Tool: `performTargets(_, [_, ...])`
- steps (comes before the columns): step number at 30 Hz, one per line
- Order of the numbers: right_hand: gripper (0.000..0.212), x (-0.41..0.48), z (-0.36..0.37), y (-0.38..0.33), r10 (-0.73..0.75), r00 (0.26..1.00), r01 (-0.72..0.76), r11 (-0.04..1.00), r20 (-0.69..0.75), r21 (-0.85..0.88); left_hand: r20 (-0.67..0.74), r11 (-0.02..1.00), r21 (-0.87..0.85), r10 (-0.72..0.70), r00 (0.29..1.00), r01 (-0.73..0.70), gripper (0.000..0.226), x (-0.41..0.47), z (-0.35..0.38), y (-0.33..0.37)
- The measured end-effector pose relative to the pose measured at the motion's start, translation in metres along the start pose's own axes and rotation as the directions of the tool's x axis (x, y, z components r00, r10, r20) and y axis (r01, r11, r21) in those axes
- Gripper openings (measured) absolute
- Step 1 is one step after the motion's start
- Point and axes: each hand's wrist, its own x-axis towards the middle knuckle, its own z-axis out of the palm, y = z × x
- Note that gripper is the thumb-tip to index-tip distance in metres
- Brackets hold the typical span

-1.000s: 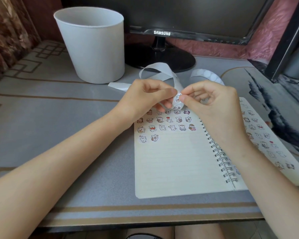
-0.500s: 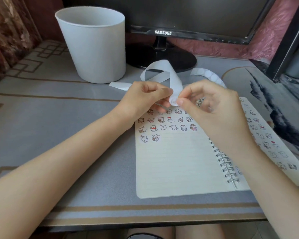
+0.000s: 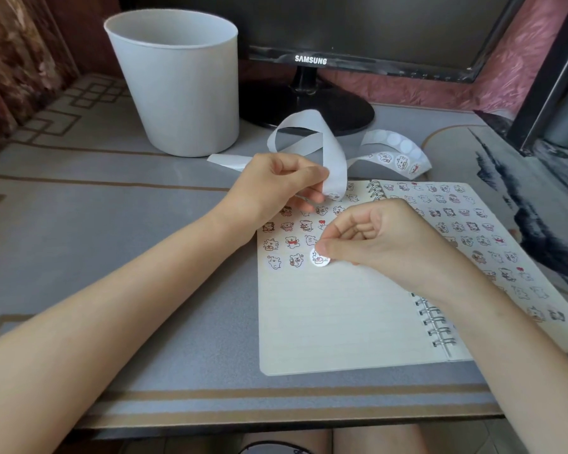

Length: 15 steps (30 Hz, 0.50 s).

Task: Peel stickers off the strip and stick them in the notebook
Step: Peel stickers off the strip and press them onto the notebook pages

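An open spiral notebook (image 3: 341,322) lies on the desk, with rows of small cartoon stickers across the top of its left page and over its right page. My left hand (image 3: 276,188) pinches the curling white backing strip (image 3: 332,158) above the notebook's top edge. My right hand (image 3: 374,240) pinches a round white sticker (image 3: 319,258) and holds it at the left page, at the right end of the lowest sticker row. The strip's far end (image 3: 397,158) lies behind the notebook and carries more stickers.
A white bin (image 3: 177,83) stands at the back left. A black Samsung monitor (image 3: 309,60) on a round base (image 3: 312,113) sits behind the strip. The grey desk mat (image 3: 112,240) reaches the front edge; dark equipment (image 3: 551,93) stands at the right.
My right hand has pulled a sticker off the strip and brought it down and left to the notebook page. My left hand still holds the strip near the same place.
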Motion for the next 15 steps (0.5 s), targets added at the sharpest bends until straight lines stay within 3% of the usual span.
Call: performTargets(15, [0.008, -0.0020, 0.0055, -0.0010, -0.016, 0.999, 0.014, 0.998, -0.038, -0.060, 0.003, 1.000, -0.003, -0.007, 1.000, 0.007, 0.015, 0.0001, 0.0004, -0.0002])
